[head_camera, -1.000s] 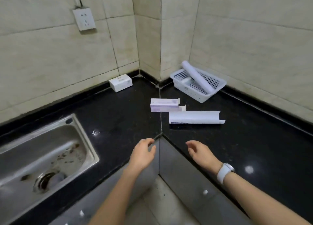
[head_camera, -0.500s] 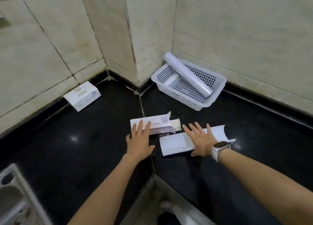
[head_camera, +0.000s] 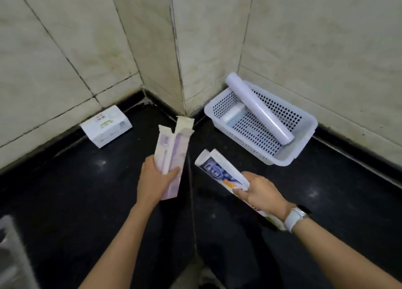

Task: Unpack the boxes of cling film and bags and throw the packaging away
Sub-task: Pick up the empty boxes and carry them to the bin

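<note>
**Both empty packages lifted from the counter**

A long, flattened carton (head_camera: 171,156) of thin white and lilac card is gripped in the left hand (head_camera: 155,181), fingers wrapped round its lower part; its end flaps stand open and creased at the top, pointing toward the wall corner. A curled sheet of glossy printed packaging (head_camera: 221,171), rolled loosely into a tube, is clasped in the right hand (head_camera: 262,194), with its lower end passing under the wrist beside a white watch (head_camera: 295,218).

A smooth, pale cylindrical roll of cling film (head_camera: 258,108) is seen lying slantwise across the rim of a white perforated plastic basket (head_camera: 304,134), which stands in the corner; a smaller translucent roll (head_camera: 232,114) lies inside it. A small, closed rectangular white box (head_camera: 106,126) rests against the tiled wall on the polished black stone counter (head_camera: 65,190).

Half a second earlier both packages were lying flat on the counter with the hands pressed open upon them; now both are raised clear of it.
</note>
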